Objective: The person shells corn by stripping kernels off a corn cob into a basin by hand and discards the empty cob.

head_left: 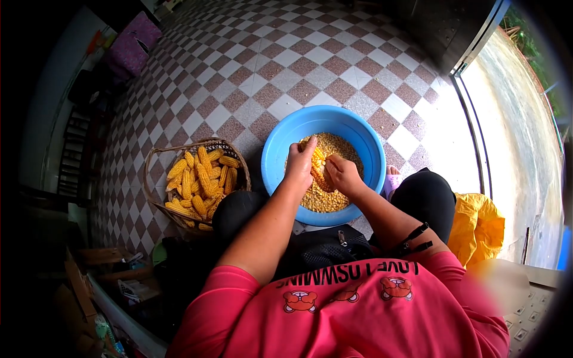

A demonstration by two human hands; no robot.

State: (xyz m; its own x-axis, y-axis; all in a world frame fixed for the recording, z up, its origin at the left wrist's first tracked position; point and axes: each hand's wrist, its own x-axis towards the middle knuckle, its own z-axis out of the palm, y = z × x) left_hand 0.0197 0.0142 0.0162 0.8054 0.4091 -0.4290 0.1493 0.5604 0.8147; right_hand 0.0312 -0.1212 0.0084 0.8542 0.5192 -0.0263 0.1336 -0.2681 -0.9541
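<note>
A blue basin stands on the floor between my knees, with loose corn kernels spread over its bottom. Above the kernels, my left hand is wrapped round a yellow corn cob. My right hand is closed against the other side of the same cob, its fingers pressed on the kernels. Part of the cob is hidden by both hands. To the left of the basin, a wicker basket holds several whole yellow cobs.
The floor has brown and white checkered tiles. A yellow sack lies by my right knee, near the open doorway. Wooden pieces and clutter are at the lower left. A pink patterned cloth hangs at the upper left.
</note>
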